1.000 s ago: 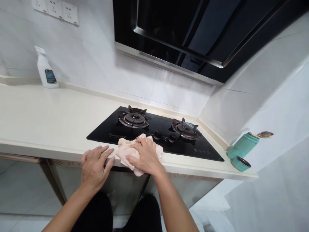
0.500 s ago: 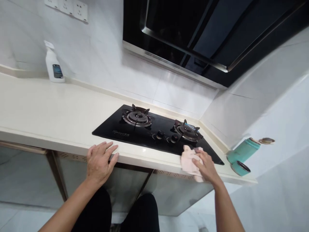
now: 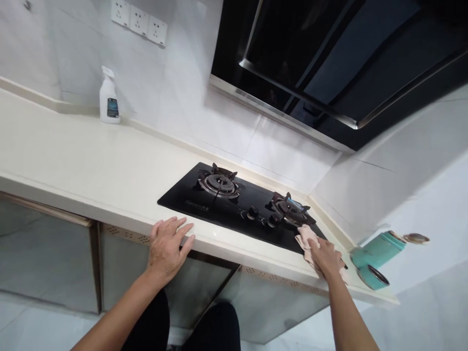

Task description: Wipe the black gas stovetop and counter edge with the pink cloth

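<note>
My right hand (image 3: 326,258) presses a crumpled pale pink cloth (image 3: 305,236) onto the near right corner of the black glass gas hob (image 3: 190,202), just in front of the right burner (image 3: 291,208). The fingers are closed over the cloth. My left hand (image 3: 166,247) lies flat with its fingers spread on the front edge of the cream countertop (image 3: 80,170), left of the hob, holding nothing.
A white spray bottle (image 3: 108,98) stands at the back left against the tiled wall. A teal flask (image 3: 376,249) and its teal cup (image 3: 373,276) lie at the counter's right end. A black range hood (image 3: 329,58) hangs above. Wall sockets (image 3: 139,22) sit high on the left.
My right hand has slid the cloth from the hob's near middle along the front to its right corner. The left hand stays on the counter edge. The view has shifted left.
</note>
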The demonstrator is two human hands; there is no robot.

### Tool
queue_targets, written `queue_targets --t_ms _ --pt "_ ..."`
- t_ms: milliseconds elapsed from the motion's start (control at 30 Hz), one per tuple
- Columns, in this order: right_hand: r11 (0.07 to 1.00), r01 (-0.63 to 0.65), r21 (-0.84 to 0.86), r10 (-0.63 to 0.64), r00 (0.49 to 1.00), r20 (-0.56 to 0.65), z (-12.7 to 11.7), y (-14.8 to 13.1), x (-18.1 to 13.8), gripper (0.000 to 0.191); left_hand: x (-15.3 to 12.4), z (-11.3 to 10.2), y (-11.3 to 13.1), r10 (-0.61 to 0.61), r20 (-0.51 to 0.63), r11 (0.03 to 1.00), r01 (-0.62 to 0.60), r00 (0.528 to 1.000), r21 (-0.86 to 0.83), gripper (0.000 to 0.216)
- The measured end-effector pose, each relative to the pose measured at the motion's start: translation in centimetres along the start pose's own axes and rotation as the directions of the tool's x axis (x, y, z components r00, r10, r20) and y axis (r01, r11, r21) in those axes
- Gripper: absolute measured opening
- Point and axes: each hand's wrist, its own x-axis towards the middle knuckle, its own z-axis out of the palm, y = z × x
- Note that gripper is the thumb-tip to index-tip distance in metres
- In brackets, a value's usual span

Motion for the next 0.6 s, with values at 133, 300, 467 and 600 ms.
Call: queue_targets --t_ms 133,300,467,600 --pt "0.983 0.174 -0.051 -0.173 0.985 0.024 0.3 -4.3 -3.5 0.056 0.0 0.6 0.4 -0.032 -0.067 0.999 0.033 0.997 0.007 0.023" --pt "0.903 0.426 -0.058 -0.427 0.904 -0.021 0.6 -11.3 -9.3 0.047 0.1 0.4 0.4 0.003 -0.040 1.000 -0.002 0.999 0.024 0.023" --pt "0.702 0.703 0.114 -0.701 0.710 -0.057 -0.2 -13.4 -12.6 0.031 0.1 -0.5 -0.1 0.036 0.011 0.999 -0.037 0.999 0.040 0.024" --pt "0.684 0.713 0.154 -0.718 0.696 -0.033 -0.2 -10.1 -10.6 0.034 0.0 -1.2 -0.4 0.073 0.079 0.997 -0.075 0.994 0.022 0.026"
